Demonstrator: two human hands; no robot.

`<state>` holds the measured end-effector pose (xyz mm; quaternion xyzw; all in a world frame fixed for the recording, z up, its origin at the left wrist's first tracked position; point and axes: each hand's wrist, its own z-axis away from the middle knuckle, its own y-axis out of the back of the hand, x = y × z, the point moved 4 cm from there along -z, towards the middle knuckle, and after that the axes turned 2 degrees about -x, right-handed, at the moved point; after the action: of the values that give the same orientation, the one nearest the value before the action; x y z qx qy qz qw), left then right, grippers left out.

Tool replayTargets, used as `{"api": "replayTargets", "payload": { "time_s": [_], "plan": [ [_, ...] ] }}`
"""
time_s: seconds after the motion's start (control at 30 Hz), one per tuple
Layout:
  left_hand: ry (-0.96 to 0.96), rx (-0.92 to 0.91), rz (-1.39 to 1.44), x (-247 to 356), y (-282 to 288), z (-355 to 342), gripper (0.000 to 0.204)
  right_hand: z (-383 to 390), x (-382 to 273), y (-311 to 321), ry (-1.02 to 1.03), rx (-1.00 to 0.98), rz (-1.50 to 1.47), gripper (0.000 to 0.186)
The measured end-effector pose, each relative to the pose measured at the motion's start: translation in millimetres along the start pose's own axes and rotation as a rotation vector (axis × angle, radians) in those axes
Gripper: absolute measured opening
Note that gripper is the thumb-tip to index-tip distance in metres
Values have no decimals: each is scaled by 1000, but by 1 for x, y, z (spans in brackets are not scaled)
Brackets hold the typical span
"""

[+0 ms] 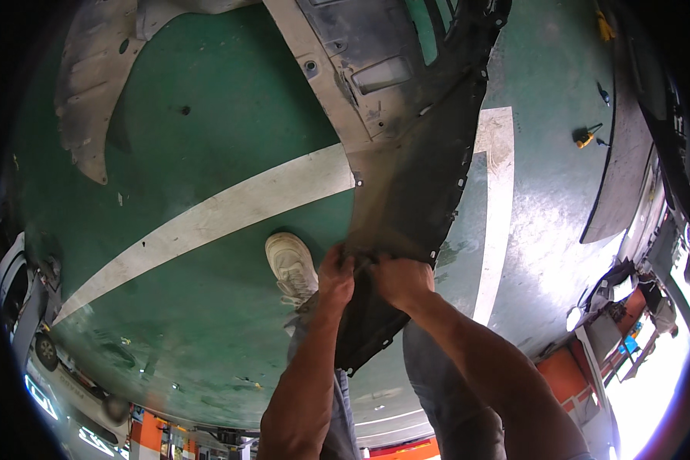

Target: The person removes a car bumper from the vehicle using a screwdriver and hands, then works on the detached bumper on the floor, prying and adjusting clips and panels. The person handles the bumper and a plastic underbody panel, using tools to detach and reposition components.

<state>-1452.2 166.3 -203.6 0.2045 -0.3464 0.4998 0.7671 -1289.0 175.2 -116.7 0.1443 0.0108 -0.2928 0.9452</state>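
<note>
Through the centre, from six to one o'clock, extends the long, black, dusty, plastic-looking panel (422, 169). At six o'clock your left hand (335, 277), and at its three o'clock your right hand (402, 282), hold it with narrowly curled fingers.

L hand (336, 276) & R hand (399, 280): both bare, fingertips partly hidden. L forearm (307, 376) & R forearm (468, 337) also bare, widening twd the elbow, narrower at the wrist. L shoe (290, 259): sneaker-type, off-white/cream, rounded toe, pale laces up the front, upper looks a bit grubby. Trousers: gray, long, loose-ish cut w/ soft creases. L trouser leg (343, 422) has a slightly bluish tint, partly blocked by the arm; R trouser leg (441, 376) is darker gray, plain, approx. same fabric, tho texture's too blurry to tell.
</note>
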Motion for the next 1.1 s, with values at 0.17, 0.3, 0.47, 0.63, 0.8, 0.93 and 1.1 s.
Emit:
{"api": "replayTargets", "payload": {
  "time_s": [0.17,0.3,0.47,0.63,0.8,0.93,1.1],
  "plan": [
    [136,-47,155,8,-4,-2,37,-7,6,-2,81,10,44,41],
    [167,-28,64,5,-4,-1,36,-8,10,-4,105,68,20,44],
    [11,-27,-127,-10,-3,-1,30,-6,10,-5,87,47,21,43],
    [-183,-25,-276,-25,-2,-1,25,-9,6,6,137,25,-14,42],
    [-400,21,-549,-23,-4,6,21,-6,2,8,103,-21,-57,40],
    [-259,-10,-437,-21,-4,4,23,-6,0,6,141,-8,-66,38],
    [-468,46,-759,-3,-4,4,31,-15,1,6,189,-31,-78,38]
  ]
}}
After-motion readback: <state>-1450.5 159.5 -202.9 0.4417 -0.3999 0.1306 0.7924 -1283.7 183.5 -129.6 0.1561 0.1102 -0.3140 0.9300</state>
